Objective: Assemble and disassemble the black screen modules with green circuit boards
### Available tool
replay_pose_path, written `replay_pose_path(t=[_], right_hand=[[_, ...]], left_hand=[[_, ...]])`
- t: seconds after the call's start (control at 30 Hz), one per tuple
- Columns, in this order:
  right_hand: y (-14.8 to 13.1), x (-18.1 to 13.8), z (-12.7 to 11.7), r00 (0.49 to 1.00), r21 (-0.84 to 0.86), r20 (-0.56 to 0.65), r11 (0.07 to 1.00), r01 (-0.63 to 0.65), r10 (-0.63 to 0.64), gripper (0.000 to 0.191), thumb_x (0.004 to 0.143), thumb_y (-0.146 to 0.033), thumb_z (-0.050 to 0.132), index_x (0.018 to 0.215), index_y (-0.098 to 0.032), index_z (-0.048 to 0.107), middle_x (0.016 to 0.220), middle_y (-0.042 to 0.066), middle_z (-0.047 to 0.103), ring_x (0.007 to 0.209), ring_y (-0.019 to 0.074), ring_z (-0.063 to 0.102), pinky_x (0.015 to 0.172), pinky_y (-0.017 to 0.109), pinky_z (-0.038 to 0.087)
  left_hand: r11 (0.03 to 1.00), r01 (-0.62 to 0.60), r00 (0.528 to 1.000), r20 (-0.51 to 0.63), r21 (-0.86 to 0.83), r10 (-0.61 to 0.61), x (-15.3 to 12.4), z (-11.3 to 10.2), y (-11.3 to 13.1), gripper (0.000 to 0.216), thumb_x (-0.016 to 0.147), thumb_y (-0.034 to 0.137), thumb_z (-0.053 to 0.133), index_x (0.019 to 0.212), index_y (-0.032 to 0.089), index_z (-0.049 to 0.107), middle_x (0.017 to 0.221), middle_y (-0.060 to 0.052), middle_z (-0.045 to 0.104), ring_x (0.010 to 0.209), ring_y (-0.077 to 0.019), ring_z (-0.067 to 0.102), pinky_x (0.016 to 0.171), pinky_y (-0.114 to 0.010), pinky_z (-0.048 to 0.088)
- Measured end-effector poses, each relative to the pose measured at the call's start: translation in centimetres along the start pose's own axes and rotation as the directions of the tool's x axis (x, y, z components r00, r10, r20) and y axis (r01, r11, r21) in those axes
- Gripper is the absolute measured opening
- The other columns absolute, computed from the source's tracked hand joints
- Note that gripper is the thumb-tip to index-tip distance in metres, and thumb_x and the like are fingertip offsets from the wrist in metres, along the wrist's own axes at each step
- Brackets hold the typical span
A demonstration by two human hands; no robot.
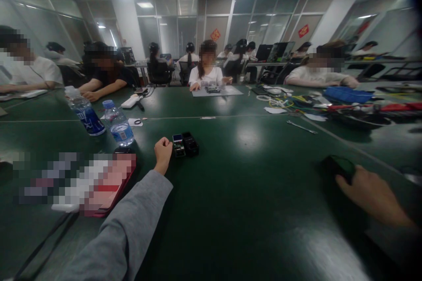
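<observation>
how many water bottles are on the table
2. One water bottle stands at the left, the other water bottle just right of it, nearer the left hand. Clutter far right may hide more.

Left hand [162, 153] fingers curled under, right hand [369, 195] blurred, pixelated patch [77, 180] hiding items

Left hand [162, 149]: resting on the desk [250, 202], just left of the small module [185, 144].
Right hand [369, 193]: lying far right, touching a dark object [338, 167].
Bottles [102, 120]: standing behind and left of my left hand.
Wrench [301, 127]: lying farther back, right of the module.
</observation>
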State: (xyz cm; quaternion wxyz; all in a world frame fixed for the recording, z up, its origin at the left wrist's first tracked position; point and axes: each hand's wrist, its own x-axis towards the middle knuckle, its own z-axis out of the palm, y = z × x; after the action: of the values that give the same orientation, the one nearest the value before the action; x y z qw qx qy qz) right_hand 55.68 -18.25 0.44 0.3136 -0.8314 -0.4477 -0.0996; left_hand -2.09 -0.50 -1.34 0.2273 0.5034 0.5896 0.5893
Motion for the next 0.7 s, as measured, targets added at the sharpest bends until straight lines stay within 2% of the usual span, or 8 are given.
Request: replay_pose_path(t=[0.07,0.17,0.23,0.33,0.43,0.5,0.57,0.7], right_hand=[[-2.1,0.1,2.5,0.984,-0.179,0.114,0.971,0.156,-0.137,0.057,0.072,-0.037,0.072,0.107,0.006,0.061,0.082,0.034,0.059,0.079,0.0344,0.063,0.066,0.044,0.038],[-8.5,-1.8,5.6,0.937,-0.203,0.117,0.915,0.348,-0.330,0.064,0.080,-0.033,0.063,0.127,0.008,0.047,0.099,0.033,0.057,0.096,0.0359,0.058,0.081,0.044,0.042],[-14.2,-3.6,7.3,0.874,-0.152,0.122,0.862,0.484,-0.470,0.058,0.086,-0.027,0.053,0.131,0.007,0.042,0.107,0.031,0.054,0.104,0.0362,0.053,0.088,0.046,0.041],[-22.4,-6.2,9.6,0.798,-0.042,0.071,0.798,0.602,-0.598,0.053,0.087,-0.020,0.045,0.134,0.006,0.037,0.120,0.029,0.046,0.115,0.0362,0.045,0.097,0.048,0.039],[-27.8,-7.9,11.3,0.750,0.097,0.038,0.749,0.655,-0.661,0.050,0.090,-0.020,0.041,0.135,0.000,0.036,0.127,0.025,0.042,0.120,0.0342,0.042,0.101,0.049,0.038],[-29.4,-8.5,11.8,0.692,0.178,0.042,0.687,0.705,-0.721,0.051,0.092,-0.024,0.040,0.139,-0.006,0.033,0.134,0.023,0.037,0.125,0.0332,0.038,0.103,0.049,0.038],[-29.7,-8.8,12.0,0.664,0.227,0.044,0.654,0.721,-0.747,0.052,0.093,-0.029,0.040,0.142,-0.012,0.030,0.140,0.020,0.033,0.129,0.0329,0.034,0.104,0.050,0.038],[-28.9,-8.4,12.0,0.709,0.287,0.078,0.696,0.658,-0.701,0.050,0.094,-0.038,0.043,0.138,-0.016,0.037,0.136,0.018,0.037,0.125,0.0331,0.039,0.098,0.052,0.043]], left_hand=[[1.000,0.003,1.000,0.006,-0.009,-0.003,0.0,0.0,-0.1,0.027,0.066,0.007,0.054,0.053,0.018,0.033,0.052,0.007,0.033,0.053,-0.0090,0.032,0.054,-0.022,0.024],[1.000,-0.010,1.000,0.020,-0.006,0.010,0.0,0.0,-0.3,0.026,0.067,0.008,0.053,0.054,0.018,0.033,0.052,0.007,0.033,0.053,-0.0090,0.033,0.053,-0.022,0.025],[1.000,-0.027,0.999,0.027,0.014,0.027,0.0,0.0,-0.4,0.026,0.067,0.009,0.053,0.054,0.018,0.033,0.053,0.007,0.033,0.053,-0.0091,0.034,0.053,-0.022,0.025],[0.999,-0.033,0.999,0.031,0.027,0.033,0.1,0.1,-0.6,0.025,0.068,0.010,0.053,0.056,0.019,0.033,0.053,0.007,0.034,0.053,-0.0095,0.034,0.053,-0.022,0.026],[0.999,-0.020,0.999,0.038,0.035,0.019,0.0,0.0,-0.5,0.025,0.068,0.010,0.053,0.056,0.019,0.033,0.053,0.007,0.034,0.053,-0.0093,0.035,0.053,-0.021,0.026],[0.999,-0.011,0.999,0.039,0.046,0.009,-0.1,0.0,-0.3,0.025,0.068,0.009,0.053,0.056,0.019,0.033,0.053,0.007,0.034,0.053,-0.0091,0.035,0.053,-0.021,0.026],[0.998,-0.015,0.999,0.045,0.058,0.012,-0.1,0.0,-0.1,0.025,0.069,0.009,0.053,0.056,0.019,0.033,0.053,0.007,0.033,0.053,-0.0089,0.034,0.053,-0.021,0.025],[0.997,-0.028,0.998,0.062,0.073,0.024,-0.2,0.1,0.2,0.026,0.069,0.009,0.053,0.055,0.018,0.033,0.053,0.007,0.033,0.053,-0.0087,0.034,0.053,-0.022,0.025]])
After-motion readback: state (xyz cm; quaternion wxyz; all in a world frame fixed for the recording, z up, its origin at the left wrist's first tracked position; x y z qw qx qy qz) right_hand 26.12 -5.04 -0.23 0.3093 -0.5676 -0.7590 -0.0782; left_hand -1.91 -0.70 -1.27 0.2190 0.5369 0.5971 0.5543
